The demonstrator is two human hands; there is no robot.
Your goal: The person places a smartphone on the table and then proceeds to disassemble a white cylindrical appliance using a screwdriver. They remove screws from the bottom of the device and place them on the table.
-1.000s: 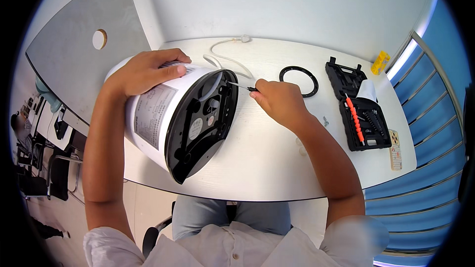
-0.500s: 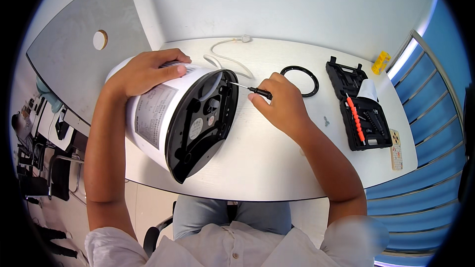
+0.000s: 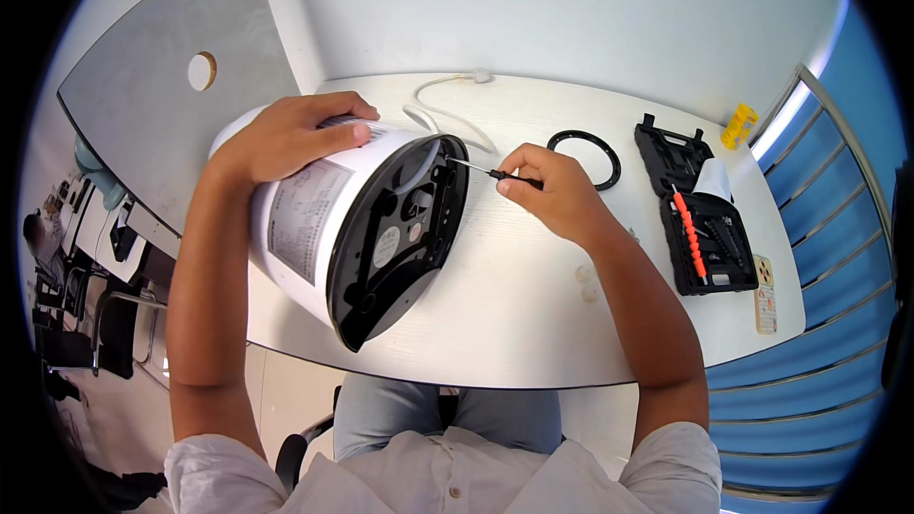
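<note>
A white cylinder (image 3: pixel 347 219) is laid on its side, left of the frame's centre.
Its black base (image 3: pixel 395 247) is turned to the lower right, presumably so that it is exposed to the screwdriver (image 3: pixel 514 179), which is pinched narrowly in the right hand (image 3: pixel 560 195), tip at the base's upper edge. The left hand (image 3: pixel 295 141) is draped on top, thumb spread wide from fingers, apparently for steadiness.
</note>
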